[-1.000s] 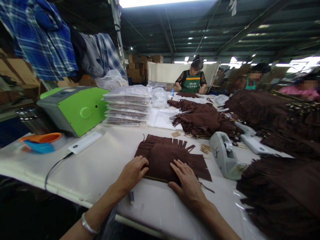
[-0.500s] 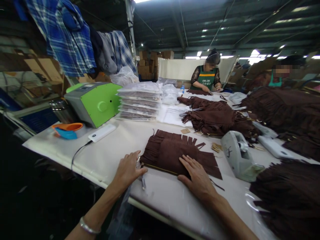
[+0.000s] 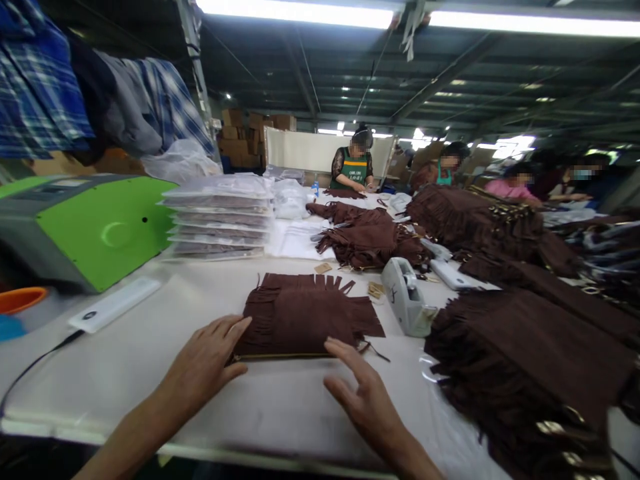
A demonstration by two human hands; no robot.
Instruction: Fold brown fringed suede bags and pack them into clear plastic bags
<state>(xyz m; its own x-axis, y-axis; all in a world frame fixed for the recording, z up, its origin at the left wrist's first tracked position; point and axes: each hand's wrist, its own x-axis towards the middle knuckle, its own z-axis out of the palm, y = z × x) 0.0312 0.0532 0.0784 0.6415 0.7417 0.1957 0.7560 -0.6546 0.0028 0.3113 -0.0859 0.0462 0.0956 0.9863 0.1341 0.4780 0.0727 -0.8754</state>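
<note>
A brown fringed suede bag [image 3: 305, 317] lies flat on the white table, its zipper edge toward me and loose fringe strips spread at its far and right sides. My left hand [image 3: 210, 353] touches the bag's left end, fingers stretched and thumb apart near the zipper corner. At the zipper edge's right part is my right hand [image 3: 357, 383], thumb and fingers apart, fingertips at or just over the bag's near edge. Neither hand grips anything. A thin dark cord sticks out by the bag's near right corner.
A tape dispenser [image 3: 407, 297] stands right of the bag, with brown fringed bags [image 3: 535, 360] piled beyond. Packed bags [image 3: 220, 217], a green machine [image 3: 107, 230] and a white power bank [image 3: 115, 305] are at left. Several people work across the tables.
The view has turned right. The bag now lies straighter before me. My right hand has slid from the bag's middle to its near edge; my left hand is still at its left end.
</note>
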